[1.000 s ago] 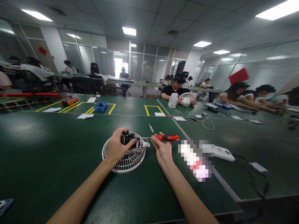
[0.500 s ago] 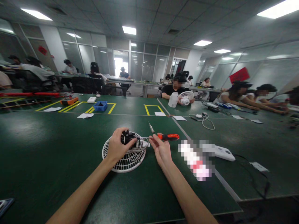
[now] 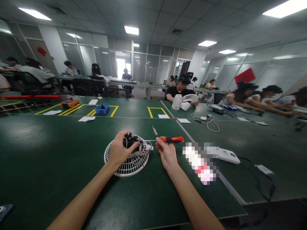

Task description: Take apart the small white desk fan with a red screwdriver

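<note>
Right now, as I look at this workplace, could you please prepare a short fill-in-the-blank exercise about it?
1. The ____ hand holds the screwdriver.
2. The left hand grips a mechanism above a fan grille coloured ____.
3. The small tray farther back on the table is ____.
4. The tape lines near that tray are ____.

Missing words: right; white; blue; yellow.
</note>
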The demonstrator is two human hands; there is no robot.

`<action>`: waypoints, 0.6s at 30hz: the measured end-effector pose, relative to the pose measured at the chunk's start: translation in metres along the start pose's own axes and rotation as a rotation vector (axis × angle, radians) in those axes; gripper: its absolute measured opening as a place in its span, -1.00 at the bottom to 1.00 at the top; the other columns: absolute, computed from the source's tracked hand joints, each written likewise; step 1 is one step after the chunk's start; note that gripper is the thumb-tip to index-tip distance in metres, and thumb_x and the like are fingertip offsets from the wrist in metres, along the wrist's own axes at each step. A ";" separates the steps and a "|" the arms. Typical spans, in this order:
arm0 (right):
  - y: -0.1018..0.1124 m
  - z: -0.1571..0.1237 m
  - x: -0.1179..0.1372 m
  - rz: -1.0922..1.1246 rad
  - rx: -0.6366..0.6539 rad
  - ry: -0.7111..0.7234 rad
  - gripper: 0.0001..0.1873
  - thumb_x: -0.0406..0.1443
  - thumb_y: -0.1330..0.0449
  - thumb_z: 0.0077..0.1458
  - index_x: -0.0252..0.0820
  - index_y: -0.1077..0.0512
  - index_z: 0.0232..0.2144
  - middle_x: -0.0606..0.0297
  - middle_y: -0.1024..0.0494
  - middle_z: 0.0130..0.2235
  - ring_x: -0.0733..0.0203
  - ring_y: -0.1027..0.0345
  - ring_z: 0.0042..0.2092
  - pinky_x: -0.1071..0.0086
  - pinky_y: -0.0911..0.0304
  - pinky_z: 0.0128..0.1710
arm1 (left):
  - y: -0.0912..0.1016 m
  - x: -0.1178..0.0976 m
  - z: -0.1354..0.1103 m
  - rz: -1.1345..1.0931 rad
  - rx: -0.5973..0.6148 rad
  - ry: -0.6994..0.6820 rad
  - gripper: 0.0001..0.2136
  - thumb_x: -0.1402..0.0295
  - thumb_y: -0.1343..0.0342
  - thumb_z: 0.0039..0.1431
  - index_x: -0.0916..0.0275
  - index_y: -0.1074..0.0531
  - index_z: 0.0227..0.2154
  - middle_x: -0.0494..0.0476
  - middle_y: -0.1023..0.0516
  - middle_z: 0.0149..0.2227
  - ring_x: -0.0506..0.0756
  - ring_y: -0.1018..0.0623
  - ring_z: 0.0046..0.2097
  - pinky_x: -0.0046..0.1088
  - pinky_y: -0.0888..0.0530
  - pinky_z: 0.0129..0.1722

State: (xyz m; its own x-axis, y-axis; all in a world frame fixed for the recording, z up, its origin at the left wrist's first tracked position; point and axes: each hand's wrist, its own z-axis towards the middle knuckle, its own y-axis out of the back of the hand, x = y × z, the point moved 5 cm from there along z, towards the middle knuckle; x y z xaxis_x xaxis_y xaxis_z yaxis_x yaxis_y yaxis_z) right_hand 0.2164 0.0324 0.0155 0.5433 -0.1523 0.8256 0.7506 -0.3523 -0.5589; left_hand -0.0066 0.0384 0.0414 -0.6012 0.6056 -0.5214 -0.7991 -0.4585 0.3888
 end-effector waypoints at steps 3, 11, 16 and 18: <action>-0.001 -0.001 0.002 0.008 -0.004 0.006 -0.40 -0.21 -0.65 -0.61 -0.22 -0.50 -0.44 0.45 -0.53 -0.51 0.37 -0.41 -0.46 0.50 -0.35 -0.43 | 0.000 0.000 0.000 0.002 -0.003 0.001 -0.56 0.19 -0.37 0.10 0.16 -0.39 -0.01 0.15 -0.53 -0.06 0.19 -0.55 -0.01 -0.17 -0.51 0.05; -0.001 -0.001 0.004 0.020 0.004 0.003 -0.36 -0.29 -0.63 -0.57 -0.17 -0.48 -0.34 0.51 -0.52 -0.51 0.36 -0.43 -0.45 0.49 -0.40 -0.40 | 0.000 0.000 0.000 -0.005 -0.005 0.009 -0.56 0.19 -0.38 0.10 0.16 -0.39 -0.02 0.15 -0.53 -0.06 0.19 -0.55 -0.01 -0.18 -0.51 0.06; 0.002 0.000 0.001 0.045 -0.016 -0.015 -0.22 -0.40 -0.60 -0.54 -0.12 -0.42 -0.16 0.57 -0.50 -0.50 0.36 -0.45 -0.46 0.50 -0.45 -0.38 | -0.001 0.003 -0.001 -0.005 -0.025 0.014 -0.57 0.18 -0.38 0.09 0.15 -0.40 -0.03 0.15 -0.53 -0.07 0.18 -0.55 -0.02 -0.19 -0.51 0.04; 0.004 0.000 0.000 0.083 -0.049 -0.018 -0.10 -0.45 -0.58 -0.54 -0.06 -0.35 -0.07 0.61 -0.50 -0.47 0.35 -0.47 -0.44 0.49 -0.47 -0.38 | -0.001 0.003 -0.001 -0.007 -0.024 0.014 -0.57 0.18 -0.37 0.09 0.15 -0.40 -0.03 0.15 -0.53 -0.07 0.18 -0.55 -0.02 -0.19 -0.51 0.04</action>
State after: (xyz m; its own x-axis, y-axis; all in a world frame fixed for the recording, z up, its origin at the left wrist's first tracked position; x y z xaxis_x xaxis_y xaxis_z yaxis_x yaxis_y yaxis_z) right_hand 0.2190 0.0311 0.0135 0.6094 -0.1668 0.7751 0.6838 -0.3843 -0.6203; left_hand -0.0078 0.0405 0.0387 -0.5956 0.5996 -0.5345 -0.8026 -0.4703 0.3669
